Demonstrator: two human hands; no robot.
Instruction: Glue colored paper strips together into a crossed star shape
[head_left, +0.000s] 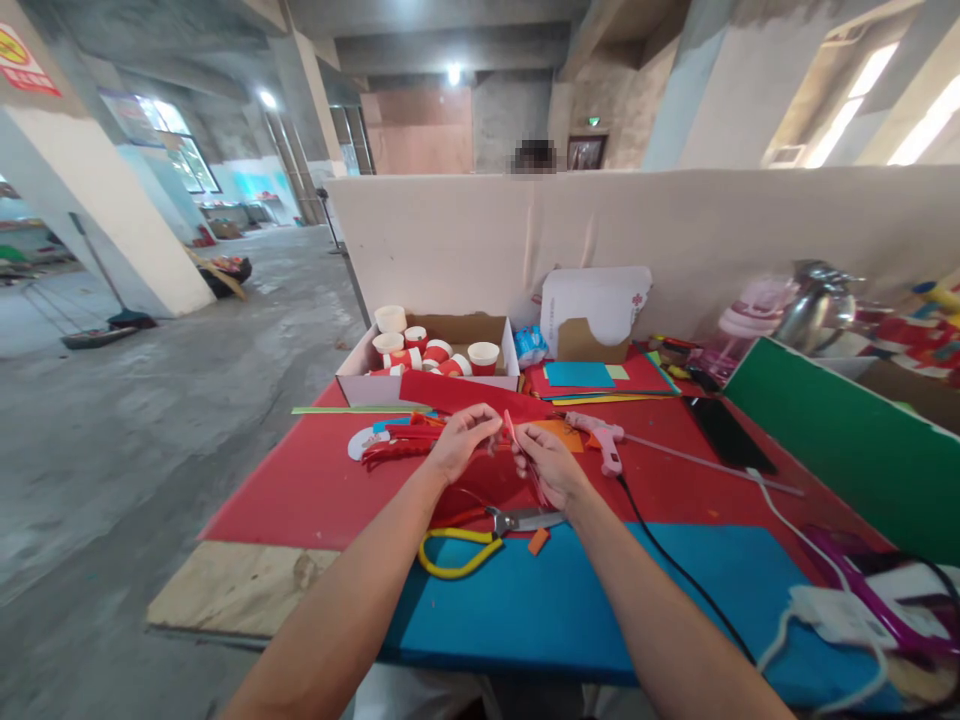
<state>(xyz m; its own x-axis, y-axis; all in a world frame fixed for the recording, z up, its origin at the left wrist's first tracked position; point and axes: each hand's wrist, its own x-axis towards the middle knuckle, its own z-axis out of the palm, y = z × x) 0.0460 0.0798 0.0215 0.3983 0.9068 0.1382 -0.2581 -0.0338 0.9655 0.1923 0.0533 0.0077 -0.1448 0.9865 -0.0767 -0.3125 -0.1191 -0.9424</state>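
Above the middle of the table, my right hand [551, 466] pinches a thin red strip [510, 424], which looks like paper. More thin reddish ends hang below its fingers. Close beside it my left hand [466, 440] has thumb and fingers drawn together at the strip's left side; what lies between them, if anything, is too small to make out. Scissors with yellow and red handles [459, 560] lie below both hands, next to a small orange piece [538, 541]. Red strips [401, 450] lie left of my left hand. A pink glue gun [606, 440] rests to the right.
A white box [427, 383] of red-and-white paper cups stands at the back left. Blue sheets [525, 610] cover the table's front edge. A black phone [727, 434], a green panel [847, 440] and cables lie right. A white partition [450, 240] rises behind.
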